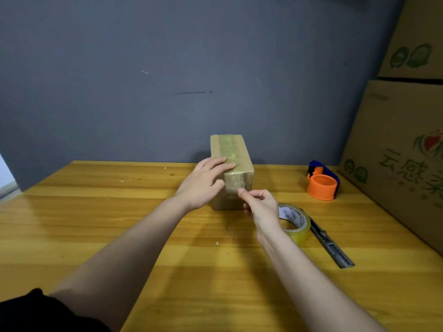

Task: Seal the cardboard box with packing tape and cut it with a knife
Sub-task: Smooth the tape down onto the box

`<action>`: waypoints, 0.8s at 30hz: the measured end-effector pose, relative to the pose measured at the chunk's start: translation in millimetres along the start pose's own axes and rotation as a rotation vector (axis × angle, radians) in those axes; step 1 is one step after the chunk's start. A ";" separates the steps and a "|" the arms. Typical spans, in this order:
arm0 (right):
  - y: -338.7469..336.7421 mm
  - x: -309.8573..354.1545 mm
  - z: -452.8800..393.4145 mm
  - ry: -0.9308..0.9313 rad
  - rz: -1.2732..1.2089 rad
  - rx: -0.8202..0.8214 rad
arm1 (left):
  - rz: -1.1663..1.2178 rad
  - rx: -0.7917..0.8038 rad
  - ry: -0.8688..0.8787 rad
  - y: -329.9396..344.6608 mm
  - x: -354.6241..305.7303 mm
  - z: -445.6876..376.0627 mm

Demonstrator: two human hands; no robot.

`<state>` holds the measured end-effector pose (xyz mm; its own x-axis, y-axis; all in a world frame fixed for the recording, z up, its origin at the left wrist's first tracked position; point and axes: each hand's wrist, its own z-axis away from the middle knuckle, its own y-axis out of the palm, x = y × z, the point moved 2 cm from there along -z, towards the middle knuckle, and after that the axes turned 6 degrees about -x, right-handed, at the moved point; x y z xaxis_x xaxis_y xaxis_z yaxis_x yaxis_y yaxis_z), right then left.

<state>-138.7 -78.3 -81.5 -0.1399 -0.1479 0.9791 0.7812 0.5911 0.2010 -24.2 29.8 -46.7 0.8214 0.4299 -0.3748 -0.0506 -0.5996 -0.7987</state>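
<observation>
A small cardboard box (236, 152) stands on the wooden table (119, 224), with a strip of clear tape running along its top and down its near end. My left hand (206, 183) rests flat against the box's left side and top edge, steadying it. My right hand (260, 204) is at the near end, thumb and fingers pinched together against the tape there. A roll of clear packing tape (296, 224) lies just right of my right wrist. A grey utility knife (332, 245) lies on the table beside the roll.
An orange and blue tape dispenser (322, 182) sits at the back right of the table. Large printed cardboard cartons (402, 149) are stacked along the right edge. A grey wall stands behind the table.
</observation>
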 end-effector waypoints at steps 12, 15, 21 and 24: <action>8.0 -8.1 -10.1 -0.100 0.115 -0.054 | 0.250 -0.156 -0.121 19.1 18.2 -26.8; 16.1 -1.9 -14.5 -0.056 -0.054 -0.063 | 0.270 -0.172 -0.128 23.6 16.7 -30.9; 28.2 -19.5 -9.1 0.154 -0.192 -0.085 | 0.301 -0.207 -0.162 23.7 21.2 -33.0; 34.7 -26.1 -11.1 0.230 -0.238 -0.130 | 0.284 -0.228 -0.166 27.4 19.7 -31.2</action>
<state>-101.2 -62.7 -100.4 -0.1979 -0.4527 0.8694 0.8160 0.4154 0.4020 8.3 0.7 -61.3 0.6890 0.3177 -0.6514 -0.1195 -0.8367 -0.5345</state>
